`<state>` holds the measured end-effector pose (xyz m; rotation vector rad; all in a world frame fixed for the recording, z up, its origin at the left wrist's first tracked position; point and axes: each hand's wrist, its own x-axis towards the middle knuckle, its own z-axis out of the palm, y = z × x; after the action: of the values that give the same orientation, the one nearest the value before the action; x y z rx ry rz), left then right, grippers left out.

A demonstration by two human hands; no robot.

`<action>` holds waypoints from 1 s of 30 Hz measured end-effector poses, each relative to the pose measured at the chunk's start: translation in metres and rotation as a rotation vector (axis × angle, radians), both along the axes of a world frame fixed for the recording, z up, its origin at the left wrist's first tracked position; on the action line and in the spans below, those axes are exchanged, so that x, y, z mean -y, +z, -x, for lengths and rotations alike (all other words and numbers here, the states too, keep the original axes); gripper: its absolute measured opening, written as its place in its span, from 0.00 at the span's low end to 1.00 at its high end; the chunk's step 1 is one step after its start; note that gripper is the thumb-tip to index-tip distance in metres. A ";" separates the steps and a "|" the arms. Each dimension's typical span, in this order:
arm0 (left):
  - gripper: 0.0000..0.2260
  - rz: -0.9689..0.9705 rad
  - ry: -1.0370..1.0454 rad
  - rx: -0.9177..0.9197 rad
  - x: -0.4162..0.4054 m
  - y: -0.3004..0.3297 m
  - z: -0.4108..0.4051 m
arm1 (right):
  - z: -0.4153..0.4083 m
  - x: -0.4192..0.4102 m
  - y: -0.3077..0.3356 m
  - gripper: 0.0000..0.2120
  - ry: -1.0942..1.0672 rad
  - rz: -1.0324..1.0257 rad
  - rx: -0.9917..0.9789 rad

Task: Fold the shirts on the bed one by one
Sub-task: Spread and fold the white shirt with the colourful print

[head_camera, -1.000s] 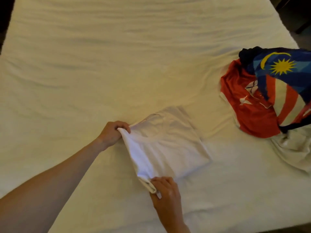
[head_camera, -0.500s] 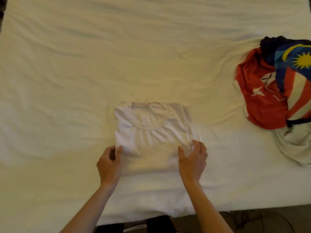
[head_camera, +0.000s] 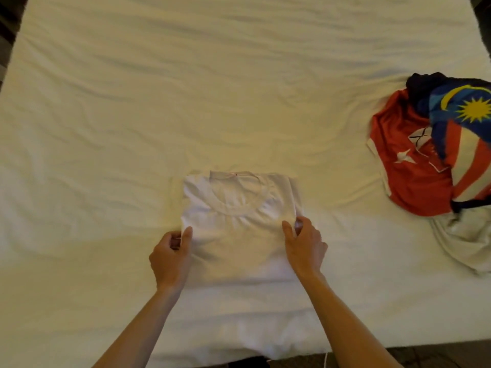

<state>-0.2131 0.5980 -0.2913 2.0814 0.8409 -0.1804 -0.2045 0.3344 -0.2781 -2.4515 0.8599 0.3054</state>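
A white t-shirt (head_camera: 236, 224), folded into a rectangle with its round collar facing up, lies on the bed near the front edge. My left hand (head_camera: 171, 257) pinches its left edge, thumb on top and fingers under the cloth. My right hand (head_camera: 305, 247) grips the right edge the same way. At the right side of the bed lies a heap of unfolded shirts: a red one (head_camera: 406, 166), a blue, red and white striped one with a yellow moon and star (head_camera: 470, 134), and a pale one (head_camera: 467, 237) underneath.
The cream sheet of the bed (head_camera: 186, 88) stretches wrinkled and bare to the far edge and to the left. The bed's front edge (head_camera: 425, 349) runs along the bottom, with dark floor below it.
A second ago I held the half-folded white shirt lifted by its left corners. It now lies flat, squared and collar up, with one hand on each side edge.
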 end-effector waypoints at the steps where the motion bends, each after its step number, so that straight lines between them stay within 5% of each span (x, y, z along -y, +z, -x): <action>1: 0.13 -0.001 -0.014 -0.006 0.001 -0.001 -0.002 | -0.007 0.002 -0.001 0.18 -0.002 -0.022 -0.028; 8: 0.21 -0.016 0.005 -0.063 0.010 -0.001 -0.015 | -0.035 0.016 -0.009 0.18 -0.183 -0.375 -0.040; 14: 0.17 -0.059 -0.047 0.002 0.011 -0.003 -0.030 | -0.040 0.029 -0.009 0.19 -0.095 -0.407 -0.029; 20: 0.14 -0.062 0.007 0.014 0.024 -0.007 -0.034 | -0.032 0.020 -0.012 0.11 -0.247 -0.339 0.117; 24: 0.21 -0.092 0.103 -0.097 0.020 -0.011 -0.016 | -0.016 0.012 -0.015 0.17 -0.357 -0.354 0.115; 30: 0.23 -0.082 -0.111 -0.018 0.004 -0.003 0.018 | 0.025 0.027 -0.013 0.24 -0.280 -0.302 0.052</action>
<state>-0.2310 0.5939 -0.2946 2.2084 0.7556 -0.2284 -0.2299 0.3073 -0.2906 -2.0240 1.0377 0.2470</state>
